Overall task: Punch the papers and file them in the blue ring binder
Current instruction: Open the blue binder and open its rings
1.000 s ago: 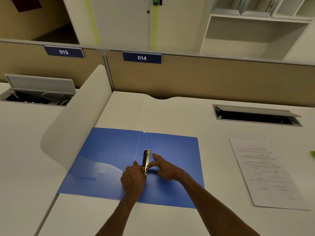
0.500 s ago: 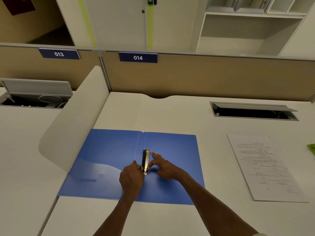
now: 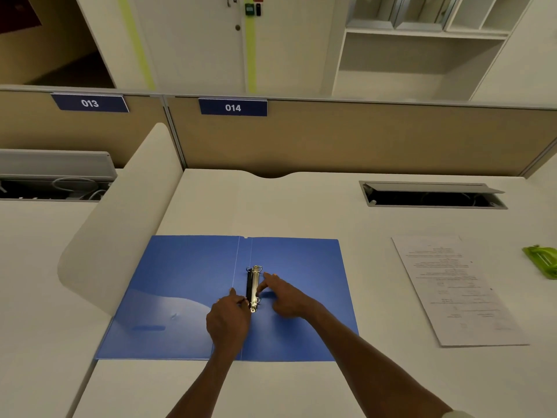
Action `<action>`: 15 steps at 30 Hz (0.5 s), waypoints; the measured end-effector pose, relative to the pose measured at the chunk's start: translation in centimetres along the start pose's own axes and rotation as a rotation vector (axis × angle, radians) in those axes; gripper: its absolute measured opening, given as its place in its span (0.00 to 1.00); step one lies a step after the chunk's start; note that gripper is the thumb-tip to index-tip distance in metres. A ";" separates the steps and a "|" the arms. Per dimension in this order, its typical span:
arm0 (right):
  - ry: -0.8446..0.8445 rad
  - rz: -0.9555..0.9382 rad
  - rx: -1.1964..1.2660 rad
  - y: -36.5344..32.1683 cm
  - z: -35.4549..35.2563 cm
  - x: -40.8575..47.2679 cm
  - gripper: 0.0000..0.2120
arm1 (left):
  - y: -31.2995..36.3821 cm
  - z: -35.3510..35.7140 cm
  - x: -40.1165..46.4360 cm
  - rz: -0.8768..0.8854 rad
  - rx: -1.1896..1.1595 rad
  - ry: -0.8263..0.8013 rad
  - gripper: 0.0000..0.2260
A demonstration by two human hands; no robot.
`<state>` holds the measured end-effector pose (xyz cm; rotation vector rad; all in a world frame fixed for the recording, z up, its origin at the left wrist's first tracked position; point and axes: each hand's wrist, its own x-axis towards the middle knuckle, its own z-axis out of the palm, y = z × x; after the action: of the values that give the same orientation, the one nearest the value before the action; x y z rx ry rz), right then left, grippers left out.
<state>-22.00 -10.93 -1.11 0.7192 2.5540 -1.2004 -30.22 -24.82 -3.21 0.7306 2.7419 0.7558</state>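
From my seat I see the white desk (image 3: 301, 206) carrying everything, and the blue ring binder (image 3: 187, 285) lies open and flat on it, near the front edge, both covers spread. I judge the covers to be thin flexible plastic: light, bendy, likely to slide on the smooth top unless pinned down, so any pull on it should be met by a hand pressing the cover.

The papers (image 3: 455, 291) lie well to the right of the binder, apart from it, as what looks like a thin stack. They will be limp and light; I would lift them by a long edge, not a corner. Whether they are one sheet or several I cannot tell, and the print is too small to read.

A green object (image 3: 542, 260) at the far right is cut off by the frame edge; I take it for the punch but cannot confirm.

The ring mechanism (image 3: 253, 288) sits along the spine, rigid metal, the stiff part to work on. My left hand (image 3: 229, 321) has its grip curled against the near end of it; the right hand (image 3: 286, 297) touches its right side with an extended finger and thumb. The fingertips of the left are hidden, and I cannot make out whether the rings stand parted or closed.
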 end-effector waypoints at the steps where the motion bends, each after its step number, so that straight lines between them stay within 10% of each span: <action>1: 0.016 0.008 0.008 0.0 0.0 0.0 0.27 | -0.1 -0.1 0.0 0.005 -0.033 0.007 0.09; 15: 0.234 0.020 0.017 0.2 0.3 -2.3 0.22 | 2.5 -1.1 -0.9 -0.041 -0.278 0.045 0.19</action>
<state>-19.90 -11.79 -0.53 0.9384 2.7175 -1.1958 -28.74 -23.91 -0.96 0.6020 2.6049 1.1264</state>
